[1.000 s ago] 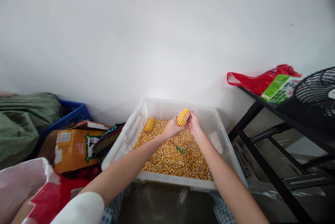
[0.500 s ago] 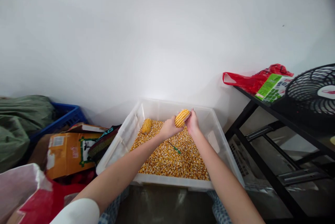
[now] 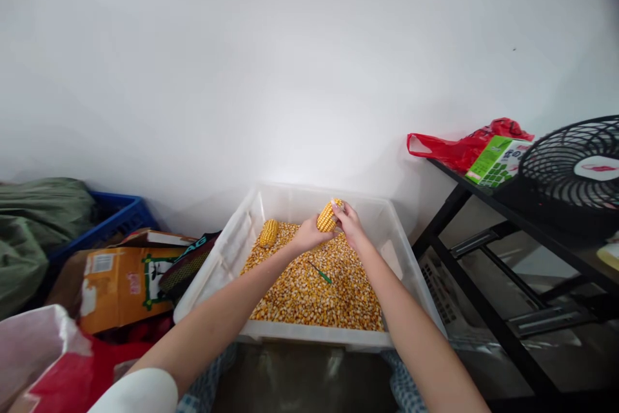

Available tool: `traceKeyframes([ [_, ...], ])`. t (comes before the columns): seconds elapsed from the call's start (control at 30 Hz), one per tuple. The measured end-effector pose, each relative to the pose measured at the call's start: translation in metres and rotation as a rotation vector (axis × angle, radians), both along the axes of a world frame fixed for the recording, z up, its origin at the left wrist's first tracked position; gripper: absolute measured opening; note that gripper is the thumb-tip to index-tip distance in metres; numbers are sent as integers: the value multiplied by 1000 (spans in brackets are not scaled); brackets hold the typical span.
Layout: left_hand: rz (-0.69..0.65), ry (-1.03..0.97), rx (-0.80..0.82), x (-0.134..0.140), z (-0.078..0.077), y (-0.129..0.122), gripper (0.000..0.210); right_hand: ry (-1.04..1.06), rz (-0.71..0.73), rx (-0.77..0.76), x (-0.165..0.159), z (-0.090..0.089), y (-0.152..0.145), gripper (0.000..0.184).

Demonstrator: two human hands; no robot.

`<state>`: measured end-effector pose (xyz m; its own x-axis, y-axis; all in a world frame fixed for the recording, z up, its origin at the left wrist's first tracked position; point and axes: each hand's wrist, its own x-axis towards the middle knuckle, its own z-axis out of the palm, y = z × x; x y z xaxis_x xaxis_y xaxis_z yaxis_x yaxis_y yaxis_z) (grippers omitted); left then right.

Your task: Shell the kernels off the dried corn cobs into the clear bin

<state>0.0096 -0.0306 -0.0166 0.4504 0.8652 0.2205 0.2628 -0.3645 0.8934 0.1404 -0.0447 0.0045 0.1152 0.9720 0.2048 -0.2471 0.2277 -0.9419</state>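
Both hands hold one yellow corn cob (image 3: pixel 327 218) above a clear plastic bin (image 3: pixel 217 278). My left hand (image 3: pixel 310 233) is closed around its lower end. My right hand (image 3: pixel 349 222) grips the upper end, with the thumb lying over the kernels. Loose corn kernels (image 3: pixel 314 307) fill the bottom of the bin. A second corn cob (image 3: pixel 269 232) rests on the kernels at the back left. On the kernels below my hands lies a thin tool with a green handle (image 3: pixel 325 277) and a dark shaft, perhaps a screwdriver.
To the left are an orange cardboard box (image 3: pixel 120 287), a blue crate (image 3: pixel 120 213) and a red and white bag (image 3: pixel 62 361). At right stands a black rack (image 3: pixel 483 207) carrying a red plastic bag (image 3: pixel 454 150), a green box (image 3: pixel 496 160) and a fan (image 3: pixel 570 165). A white wall rises behind the bin.
The cob has tilted more upright between my hands. My right hand has turned from beside the cob's end so that its thumb now lies over the near side.
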Motion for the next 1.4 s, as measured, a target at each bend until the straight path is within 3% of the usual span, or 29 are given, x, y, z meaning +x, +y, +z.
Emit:
traceKeyframes([
  [0.23,22,8,71,-2,9,0,54,84,74,-29,7,10,-1,32],
  [0.47,112,232,261,-5,13,-5,48,126,22,-62,3,15,-2,37],
  [0.87,46,184,148,-5,4,-2,53,71,64,-56,11,0,3,36],
  [1.13,-56,-27,0,-2,4,1,58,143,119,-129,10,1,8,34],
  [1.4,35,41,-2,0,2,-2,55,-29,-47,-57,4,0,4,32],
])
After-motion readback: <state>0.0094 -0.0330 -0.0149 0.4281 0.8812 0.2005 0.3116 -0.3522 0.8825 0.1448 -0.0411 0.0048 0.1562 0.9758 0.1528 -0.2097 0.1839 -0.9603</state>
